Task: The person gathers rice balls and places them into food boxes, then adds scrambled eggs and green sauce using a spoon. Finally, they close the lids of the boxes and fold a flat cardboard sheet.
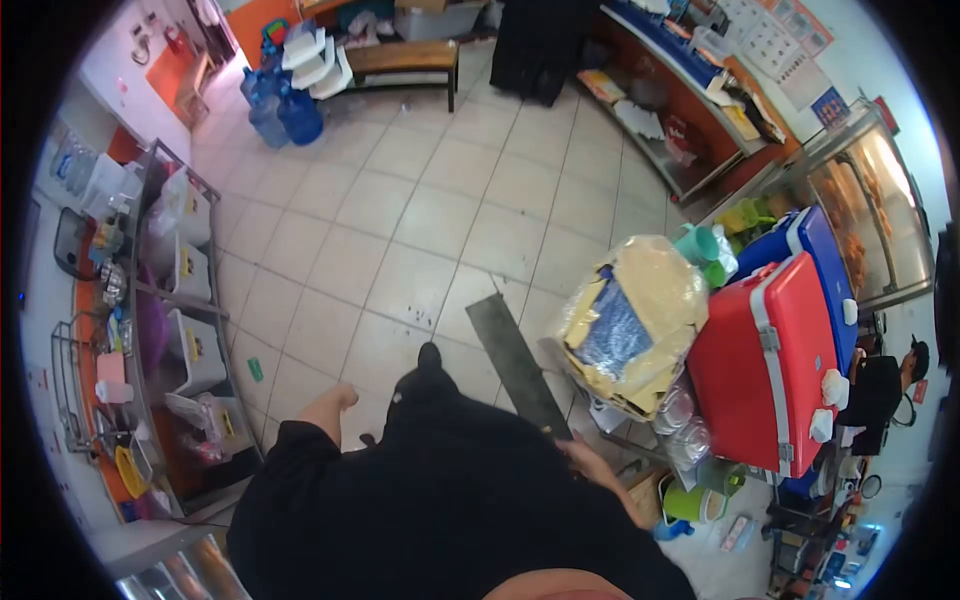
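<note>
My right hand [582, 457] is closed on the near end of a long, flat, dark grey-green board [518, 362]. The board slants away from me over the tiled floor; its material I cannot make out. My left hand [343, 396] hangs out to the left of my body, above the floor and apart from any object. Its fingers are too small and turned away to read. Just right of the board stands a bundle wrapped in yellow tape and clear plastic [655, 310], with a blue patch on its side.
A red cooler [765, 365] and a blue cooler [825, 270] stand at right, near a glass food case [860, 200]. Shelving with white bins [195, 350] lines the left. Blue water jugs [298, 115] and a wooden bench [400, 60] are at the back. Another person [870, 390] is far right.
</note>
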`<control>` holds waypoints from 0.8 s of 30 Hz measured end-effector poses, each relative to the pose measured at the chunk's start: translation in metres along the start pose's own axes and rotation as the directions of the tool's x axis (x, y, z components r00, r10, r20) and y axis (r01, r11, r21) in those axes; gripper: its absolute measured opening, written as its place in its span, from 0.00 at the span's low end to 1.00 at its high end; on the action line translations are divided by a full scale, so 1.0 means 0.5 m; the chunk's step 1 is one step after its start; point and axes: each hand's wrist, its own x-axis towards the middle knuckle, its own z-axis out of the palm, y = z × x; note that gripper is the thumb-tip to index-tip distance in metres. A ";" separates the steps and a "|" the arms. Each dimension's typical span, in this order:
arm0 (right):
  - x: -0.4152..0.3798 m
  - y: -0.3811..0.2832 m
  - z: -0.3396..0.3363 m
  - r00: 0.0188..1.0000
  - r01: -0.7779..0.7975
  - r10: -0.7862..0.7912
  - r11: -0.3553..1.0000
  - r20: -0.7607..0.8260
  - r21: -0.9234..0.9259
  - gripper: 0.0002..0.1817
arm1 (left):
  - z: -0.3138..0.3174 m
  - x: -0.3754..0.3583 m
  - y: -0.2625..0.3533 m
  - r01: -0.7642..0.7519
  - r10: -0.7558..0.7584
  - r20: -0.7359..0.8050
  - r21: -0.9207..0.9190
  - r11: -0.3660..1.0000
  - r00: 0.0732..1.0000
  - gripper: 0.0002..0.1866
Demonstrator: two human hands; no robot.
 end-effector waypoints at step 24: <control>0.652 -1.106 0.316 0.845 0.521 0.054 0.134 0.531 -0.843 0.33 | -0.645 0.395 0.048 -0.203 -0.140 -0.287 -0.881 0.427 0.948 0.21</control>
